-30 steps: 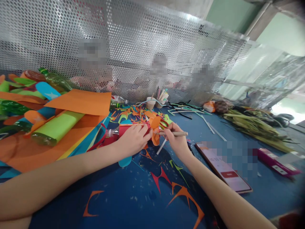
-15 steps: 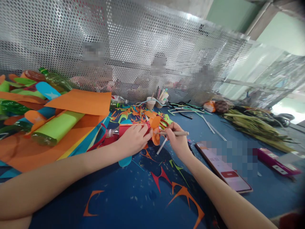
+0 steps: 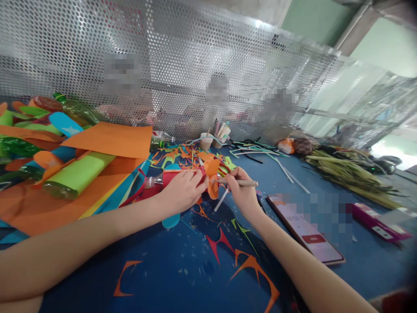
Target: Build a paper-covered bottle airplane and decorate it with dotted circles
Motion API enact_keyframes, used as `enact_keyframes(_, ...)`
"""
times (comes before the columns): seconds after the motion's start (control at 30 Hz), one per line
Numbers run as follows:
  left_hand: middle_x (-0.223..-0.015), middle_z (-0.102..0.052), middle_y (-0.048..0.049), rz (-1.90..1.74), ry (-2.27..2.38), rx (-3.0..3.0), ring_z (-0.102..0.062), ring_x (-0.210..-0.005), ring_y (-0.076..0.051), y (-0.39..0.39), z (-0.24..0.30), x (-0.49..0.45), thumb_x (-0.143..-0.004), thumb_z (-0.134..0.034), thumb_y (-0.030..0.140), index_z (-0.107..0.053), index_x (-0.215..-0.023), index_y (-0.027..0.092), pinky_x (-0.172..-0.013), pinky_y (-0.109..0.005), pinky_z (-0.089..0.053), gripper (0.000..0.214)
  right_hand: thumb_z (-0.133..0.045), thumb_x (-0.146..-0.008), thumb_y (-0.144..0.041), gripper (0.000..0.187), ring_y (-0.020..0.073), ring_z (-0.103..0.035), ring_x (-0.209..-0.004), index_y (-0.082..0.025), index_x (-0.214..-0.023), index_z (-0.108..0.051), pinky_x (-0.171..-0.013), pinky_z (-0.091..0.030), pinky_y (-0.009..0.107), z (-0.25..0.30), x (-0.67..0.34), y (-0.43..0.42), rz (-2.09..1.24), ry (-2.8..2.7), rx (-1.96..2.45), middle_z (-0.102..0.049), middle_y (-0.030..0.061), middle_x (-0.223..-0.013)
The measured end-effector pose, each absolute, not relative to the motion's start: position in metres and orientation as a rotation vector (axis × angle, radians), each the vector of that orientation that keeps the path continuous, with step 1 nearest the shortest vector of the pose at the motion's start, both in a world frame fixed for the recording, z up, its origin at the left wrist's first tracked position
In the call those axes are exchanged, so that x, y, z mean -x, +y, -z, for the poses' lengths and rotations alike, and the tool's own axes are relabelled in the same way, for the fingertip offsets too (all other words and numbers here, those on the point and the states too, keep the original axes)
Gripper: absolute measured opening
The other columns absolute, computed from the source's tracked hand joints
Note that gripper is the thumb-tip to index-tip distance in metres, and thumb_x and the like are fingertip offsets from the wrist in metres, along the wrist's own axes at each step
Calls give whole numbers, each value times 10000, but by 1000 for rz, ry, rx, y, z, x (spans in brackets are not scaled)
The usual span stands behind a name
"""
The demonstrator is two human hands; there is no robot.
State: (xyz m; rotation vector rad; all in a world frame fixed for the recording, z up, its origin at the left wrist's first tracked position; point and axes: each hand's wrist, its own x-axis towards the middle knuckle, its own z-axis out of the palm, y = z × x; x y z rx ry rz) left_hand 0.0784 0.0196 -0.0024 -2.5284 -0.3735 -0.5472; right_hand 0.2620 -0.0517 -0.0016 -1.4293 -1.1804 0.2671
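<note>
My left hand (image 3: 183, 190) is closed over a plastic bottle wrapped in red paper (image 3: 163, 179), which lies on its side on the blue table (image 3: 182, 269). An orange paper piece (image 3: 212, 176) sits at the bottle's right end. My right hand (image 3: 241, 193) pinches a thin wooden stick (image 3: 246, 183) held level, its tip at the orange piece. A white straw (image 3: 221, 200) lies just below the two hands.
Orange sheets (image 3: 110, 139) and a green-wrapped bottle (image 3: 76, 174) lie at the left. Paper offcuts (image 3: 250, 263) litter the table. A phone (image 3: 306, 230) lies at the right, with a magenta box (image 3: 379, 221) and green stalks (image 3: 348, 174) beyond. Cups (image 3: 206, 141) stand before a perforated metal screen (image 3: 195, 65).
My right hand has shifted very slightly with the stick. My left hand stays on the red bottle.
</note>
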Motion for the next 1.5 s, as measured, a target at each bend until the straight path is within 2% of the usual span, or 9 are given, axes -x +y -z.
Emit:
enact_keyframes(0.4,-1157,-530,-178,546,-383,2528,-533,-971,-260,19,2,-78,-890,-464,258,-471,-1244,96,-803,-377,-442,389,-533,-753,-255,230,108,-411,-461,-234,-593,-370,-496,-339,254,1,-260,-52,-302,-1187,1419,-435,-70,-466)
enact_keyframes(0.57,-1160,-535,-172,537,-388,2508,-538,-948,-261,18,2,-78,-888,-463,268,-478,-1245,98,-802,-375,-443,395,-532,-814,-310,232,113,-445,-506,-231,-641,-400,-522,-351,256,3,-264,-52,-280,-1101,1331,-450,-63,-513)
enact_keyframes(0.67,-1150,-539,-169,540,-385,2506,-540,-938,-256,19,2,-79,-890,-461,270,-481,-1244,99,-797,-370,-443,393,-581,-790,-314,193,115,-457,-545,-224,-682,-449,-538,-359,259,3,-263,-53,-284,-1114,1315,-487,-49,-579)
enact_keyframes(0.8,-1145,-538,-167,548,-374,2502,-534,-957,-256,20,3,-78,-888,-468,270,-476,-1241,93,-812,-372,-441,395,-561,-788,-300,202,114,-429,-492,-225,-648,-437,-512,-343,262,3,-258,-54,-372,-1193,1337,-443,-66,-506)
enact_keyframes(0.93,-1153,-534,-176,555,-358,2504,-526,-984,-266,21,4,-78,-892,-459,273,-473,-1240,89,-821,-381,-441,393,-547,-768,-268,260,132,-496,-522,-231,-575,-377,-550,-381,271,2,-258,-54,-339,-1179,1380,-423,-67,-464)
enact_keyframes(1.13,-1163,-533,-176,533,-370,2512,-530,-976,-266,20,3,-78,-896,-453,275,-474,-1245,92,-827,-381,-441,394,-535,-749,-256,238,152,-548,-572,-234,-574,-375,-569,-394,274,4,-261,-52,-332,-1180,1399,-415,-67,-470)
enact_keyframes(1.5,-1153,-533,-176,551,-371,2524,-529,-988,-261,21,3,-79,-893,-470,275,-468,-1244,91,-832,-380,-435,397,-534,-751,-275,238,114,-415,-492,-226,-571,-386,-515,-342,250,4,-260,-53,-296,-1210,1443,-434,-64,-493)
